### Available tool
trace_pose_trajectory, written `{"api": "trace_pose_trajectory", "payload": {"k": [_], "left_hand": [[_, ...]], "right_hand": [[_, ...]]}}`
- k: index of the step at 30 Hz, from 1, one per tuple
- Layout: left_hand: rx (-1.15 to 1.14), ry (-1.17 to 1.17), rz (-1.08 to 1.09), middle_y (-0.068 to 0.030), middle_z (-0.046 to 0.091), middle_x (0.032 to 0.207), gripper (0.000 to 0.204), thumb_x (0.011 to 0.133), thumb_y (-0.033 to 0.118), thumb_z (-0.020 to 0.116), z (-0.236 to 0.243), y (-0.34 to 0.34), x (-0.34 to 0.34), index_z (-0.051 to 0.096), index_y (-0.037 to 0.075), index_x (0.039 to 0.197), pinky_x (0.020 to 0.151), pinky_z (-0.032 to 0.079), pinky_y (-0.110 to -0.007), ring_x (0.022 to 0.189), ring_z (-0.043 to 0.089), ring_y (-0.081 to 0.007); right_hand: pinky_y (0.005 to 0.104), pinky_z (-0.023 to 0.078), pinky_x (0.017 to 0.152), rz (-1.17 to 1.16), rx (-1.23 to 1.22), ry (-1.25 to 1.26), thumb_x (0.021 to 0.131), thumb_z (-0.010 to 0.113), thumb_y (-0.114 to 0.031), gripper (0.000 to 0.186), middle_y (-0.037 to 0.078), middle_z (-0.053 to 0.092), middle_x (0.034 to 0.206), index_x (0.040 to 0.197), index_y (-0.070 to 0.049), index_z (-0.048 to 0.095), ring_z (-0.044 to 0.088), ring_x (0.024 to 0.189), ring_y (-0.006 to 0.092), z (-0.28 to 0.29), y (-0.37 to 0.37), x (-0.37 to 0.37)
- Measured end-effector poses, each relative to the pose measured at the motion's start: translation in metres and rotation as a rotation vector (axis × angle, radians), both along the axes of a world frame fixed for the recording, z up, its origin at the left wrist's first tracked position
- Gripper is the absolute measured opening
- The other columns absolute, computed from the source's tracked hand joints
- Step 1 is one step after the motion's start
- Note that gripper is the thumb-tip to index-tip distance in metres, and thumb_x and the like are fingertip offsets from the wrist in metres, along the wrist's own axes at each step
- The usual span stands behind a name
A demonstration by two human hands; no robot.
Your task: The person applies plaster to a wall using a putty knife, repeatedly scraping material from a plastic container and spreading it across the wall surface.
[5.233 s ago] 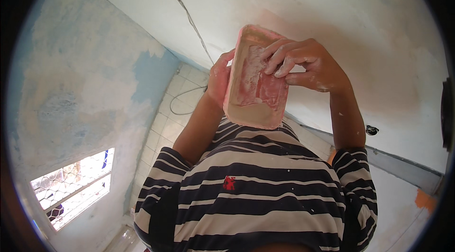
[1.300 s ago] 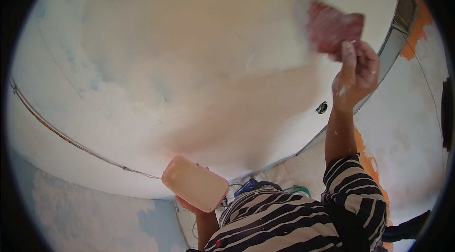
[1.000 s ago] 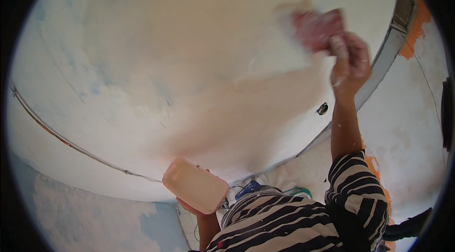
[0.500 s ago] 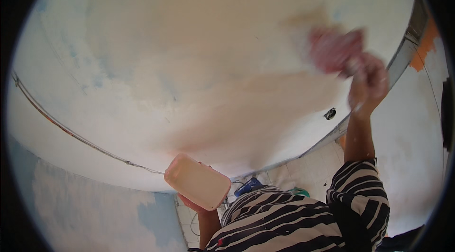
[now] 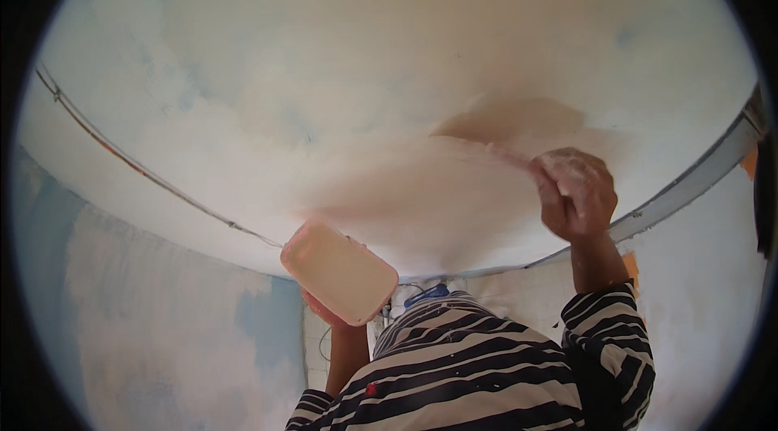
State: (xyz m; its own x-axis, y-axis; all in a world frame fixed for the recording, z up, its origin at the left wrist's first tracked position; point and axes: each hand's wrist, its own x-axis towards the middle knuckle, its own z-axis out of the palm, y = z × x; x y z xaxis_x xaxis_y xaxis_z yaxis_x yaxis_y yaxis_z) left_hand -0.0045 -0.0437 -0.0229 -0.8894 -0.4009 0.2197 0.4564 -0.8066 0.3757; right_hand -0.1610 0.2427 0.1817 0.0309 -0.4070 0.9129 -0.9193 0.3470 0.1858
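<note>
One broad wall (image 5: 381, 50), pale cream with faint blue blotches, takes up most of the room before me. Side wall (image 5: 162, 309) at left: whitish patches over blue. Person in striped shirt (image 5: 478, 358) close by. Pink-rimmed tray (image 5: 300, 246), smooth cream face, tilted, out front on the left. Right hand (image 5: 577, 192), white-smeared, raised, fingers closed. Left hand (image 5: 322, 311), mostly hidden, clamped on the tray from behind. Blue object (image 5: 427, 295) low, beyond the shirt. Thin pink spreader (image 5: 515, 157), clamped in the right hand, edge-on by the broad wall; contact unclear.
</note>
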Motion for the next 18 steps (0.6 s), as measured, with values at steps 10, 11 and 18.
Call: {"api": "trace_pose_trajectory", "payload": {"k": [10, 11, 18], "left_hand": [[0.006, 0.032, 0.045, -0.0192, 0.047, 0.134, 0.074, 0.090, 0.062, 0.039, -0.002, 0.015, -0.002, 0.037, 0.009, 0.143, 0.094, 0.045, -0.054, 0.118, 0.052, -0.0371], [0.006, 0.035, 0.070, -0.0192, 0.047, 0.134, 0.074, 0.090, 0.062, 0.039, 0.002, 0.018, -0.003, 0.037, 0.009, 0.143, 0.094, 0.045, -0.054, 0.118, 0.052, -0.0371], [0.159, -0.033, 0.032, -0.0164, 0.049, 0.133, 0.073, 0.089, 0.060, 0.039, -0.004, 0.030, -0.014, 0.041, 0.007, 0.139, 0.095, 0.045, -0.050, 0.118, 0.052, -0.0346]], "right_hand": [[0.0312, 0.055, 0.065, 0.157, -0.138, -0.222, 0.080, 0.072, 0.001, 0.020, 0.015, 0.069, 0.083, 0.097, 0.002, 0.061, 0.068, 0.072, 0.0251, -0.014, 0.023, -0.011], [0.0327, 0.056, 0.067, -0.034, 0.023, -0.111, 0.078, 0.074, 0.001, 0.021, 0.015, 0.069, 0.084, 0.095, -0.001, 0.062, 0.069, 0.073, 0.0280, -0.012, 0.013, -0.005], [0.0250, 0.051, 0.059, -0.137, -0.904, -0.076, 0.084, 0.069, 0.003, 0.022, 0.013, 0.067, 0.083, 0.104, 0.010, 0.063, 0.060, 0.064, 0.0155, 0.026, 0.037, -0.024]]}}
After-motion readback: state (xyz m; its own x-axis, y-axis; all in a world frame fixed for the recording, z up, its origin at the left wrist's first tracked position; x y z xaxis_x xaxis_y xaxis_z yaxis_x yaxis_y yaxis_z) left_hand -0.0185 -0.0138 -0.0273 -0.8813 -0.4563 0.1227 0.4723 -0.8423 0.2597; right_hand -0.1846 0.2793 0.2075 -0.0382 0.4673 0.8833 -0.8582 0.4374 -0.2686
